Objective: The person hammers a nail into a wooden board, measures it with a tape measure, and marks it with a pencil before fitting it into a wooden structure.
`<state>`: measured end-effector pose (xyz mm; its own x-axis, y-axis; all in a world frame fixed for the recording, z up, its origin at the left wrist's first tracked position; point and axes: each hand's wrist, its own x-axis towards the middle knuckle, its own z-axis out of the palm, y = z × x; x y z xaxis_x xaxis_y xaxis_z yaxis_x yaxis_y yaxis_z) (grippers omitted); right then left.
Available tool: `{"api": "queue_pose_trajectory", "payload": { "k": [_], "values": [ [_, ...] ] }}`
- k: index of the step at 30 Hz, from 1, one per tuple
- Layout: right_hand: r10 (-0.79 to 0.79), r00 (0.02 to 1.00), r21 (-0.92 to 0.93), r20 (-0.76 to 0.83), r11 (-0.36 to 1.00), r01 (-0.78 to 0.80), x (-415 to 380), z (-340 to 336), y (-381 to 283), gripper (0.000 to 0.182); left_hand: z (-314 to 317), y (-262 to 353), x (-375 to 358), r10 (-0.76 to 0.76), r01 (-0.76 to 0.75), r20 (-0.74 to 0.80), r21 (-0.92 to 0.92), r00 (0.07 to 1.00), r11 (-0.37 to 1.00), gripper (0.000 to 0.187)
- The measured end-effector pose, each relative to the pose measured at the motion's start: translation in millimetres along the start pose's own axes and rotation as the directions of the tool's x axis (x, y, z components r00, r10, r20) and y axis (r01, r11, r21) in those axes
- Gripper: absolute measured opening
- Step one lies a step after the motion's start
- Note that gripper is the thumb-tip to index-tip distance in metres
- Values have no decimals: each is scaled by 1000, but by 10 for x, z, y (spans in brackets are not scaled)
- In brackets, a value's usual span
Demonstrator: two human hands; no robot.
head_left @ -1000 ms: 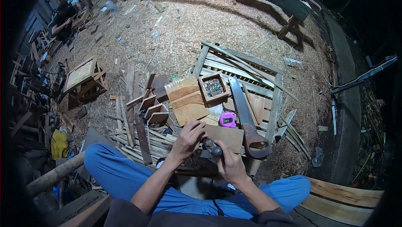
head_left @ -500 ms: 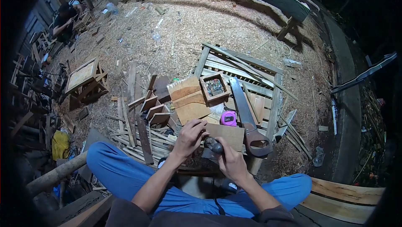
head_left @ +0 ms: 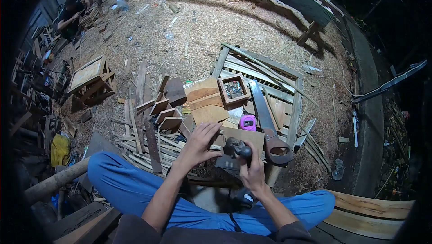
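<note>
My right hand [head_left: 253, 174] is wrapped round a dark tool with a bulky, rounded head [head_left: 237, 147]; the rest of the tool is hidden in my grip. To its left, my left hand [head_left: 200, 142] has its fingers stretched out and the thumb apart, close beside a small pale wooden piece [head_left: 216, 147]. A flat brown board [head_left: 252, 138] lies just beyond the tool. Past it sit a pink tape measure [head_left: 247, 123] and a wooden box [head_left: 234, 104] with nails and small metal bits inside. The handsaw [head_left: 265, 115] rests to the right, its handle nearest me.
A slatted wooden frame [head_left: 294, 109] lies under the saw. Thin wooden strips [head_left: 148, 156] and upright angled wood pieces [head_left: 170, 123] are on the left. A small wooden stool [head_left: 87, 77] stands farther left. At the back left, another person [head_left: 72, 19] sits low.
My left hand has opened and drawn away from the tool, its fingers spreading. My right hand has shifted slightly right, lifting and turning the tool.
</note>
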<state>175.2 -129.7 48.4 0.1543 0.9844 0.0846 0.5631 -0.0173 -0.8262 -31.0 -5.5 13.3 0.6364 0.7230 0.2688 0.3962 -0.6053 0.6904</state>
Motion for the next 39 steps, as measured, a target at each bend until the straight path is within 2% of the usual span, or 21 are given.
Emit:
{"api": "queue_pose_trajectory", "payload": {
  "k": [1,2,4,5,6,7,8,9,11,12,17,20,22,23,25,26,28,29,32,34,39],
  "values": [
    [-3,1000,-2,-1,1000,3,4,3,-52,52,-28,18,22,-8,8,0,-25,1000,1000,99],
    [-118,984,-2,-132,993,119,-7,13,-119,53,-41,24,31,-19,19,-2,-52,1000,998,100],
    [-323,883,-74,-340,946,317,-54,110,-76,55,-44,13,25,-21,21,-2,-36,1000,999,100],
    [-321,885,-76,-338,946,314,-28,168,-43,55,-46,23,17,-20,20,5,-22,1000,1000,100],
    [-172,969,-105,-180,982,155,-3,206,-31,56,-25,22,-12,-18,18,8,-30,1000,999,100],
    [-8,1000,-160,-29,987,3,19,234,-14,57,1,-2,-30,-27,27,-10,-35,1000,999,99],
    [35,995,-60,-88,997,-41,-2,301,20,62,-10,-28,-18,-28,27,-30,-27,999,999,98],
    [15,995,-58,-101,998,-21,29,295,26,62,-44,-31,40,-11,11,-42,-13,999,1000,98],
    [-73,987,-13,-146,997,72,19,300,15,60,-49,-17,4,-60,61,12,-86,998,994,95],
    [-111,972,5,-209,993,115,19,318,-12,57,-49,-3,14,-39,40,14,-49,999,998,96],
    [-71,970,10,-234,997,75,-40,245,-26,53,-11,7,0,-79,78,-15,-29,997,997,98],
    [-1,983,-21,-184,1000,-3,-36,221,15,53,-21,14,12,-58,58,-17,-27,998,998,98],
    [-115,963,-22,-244,993,113,-47,159,-67,54,-19,5,20,-61,60,-15,-26,998,998,97],
    [-277,903,-157,-328,959,237,-46,134,-112,54,-17,7,14,-68,68,-14,-27,998,997,97],
    [-438,786,-253,-436,898,361,-189,211,44,55,-24,2,25,-66,65,-10,-24,998,998,95],
    [-437,786,-251,-436,899,360,-184,239,99,55,-27,-20,27,-66,66,-9,-22,998,998,95],
    [-266,956,-80,-126,963,257,-138,266,88,55,13,-58,4,-63,63,-12,-52,998,997,94],
    [20,1000,-187,-8,982,-21,-105,341,64,53,47,-54,-10,-56,55,-9,-62,998,997,94],
    [-65,996,-129,-60,990,57,-12,318,40,63,32,-98,-7,-118,116,-25,-87,993,989,92],
    [-123,974,-25,-193,992,120,-53,287,59,62,50,-63,-12,-121,119,-29,-62,992,991,92],
    [-125,968,-44,-216,992,118,-111,209,93,57,44,-53,-10,-108,107,-18,-48,994,993,91]
  ]
}}
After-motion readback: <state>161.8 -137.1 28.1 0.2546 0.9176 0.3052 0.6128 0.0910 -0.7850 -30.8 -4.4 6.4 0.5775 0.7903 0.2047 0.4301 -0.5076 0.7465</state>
